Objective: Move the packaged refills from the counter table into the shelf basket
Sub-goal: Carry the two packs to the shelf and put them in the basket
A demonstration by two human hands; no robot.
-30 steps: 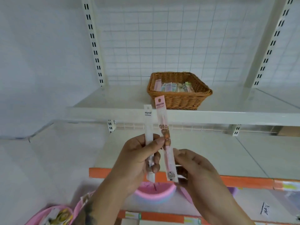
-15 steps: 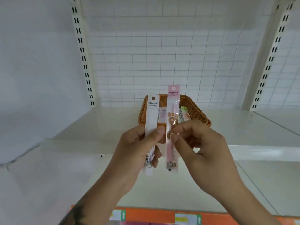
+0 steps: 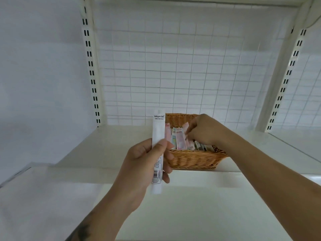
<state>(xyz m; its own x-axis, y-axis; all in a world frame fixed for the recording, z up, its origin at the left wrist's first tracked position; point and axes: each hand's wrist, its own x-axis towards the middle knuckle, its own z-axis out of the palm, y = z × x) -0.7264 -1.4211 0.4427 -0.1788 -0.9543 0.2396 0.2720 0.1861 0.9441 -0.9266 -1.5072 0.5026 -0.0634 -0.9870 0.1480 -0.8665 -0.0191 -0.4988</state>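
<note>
The white shelf [image 3: 121, 146] is the largest thing here; it passes under both hands and reaches back to a white wire grid panel [image 3: 182, 66] that stands behind them, between two slotted uprights, one far to the left of the left hand [image 3: 90, 66] and one far to the right of the right hand [image 3: 288, 73]. A wicker basket [image 3: 196, 160] stands on the shelf, just to the right of the left hand [image 3: 145, 164] and directly under the right hand [image 3: 203, 131]. The left hand holds a white packaged refill [image 3: 158, 129] upright: the grip is narrow, with the thumb pressed on the front of the pack and the fingers curled behind it, so the top of the pack rises above the hand and the barcode end comes out below it. This refill is in front of the left edge of the basket, not inside it. The right hand reaches down into the basket, and its fingertips [image 3: 186, 136] pinch the top of a pink packaged refill [image 3: 186, 134], which leans among the other packs. Several more packaged refills [image 3: 177, 138] stand tilted inside the basket, just left of and below the right grip, in pink, pale green and grey colours.
</note>
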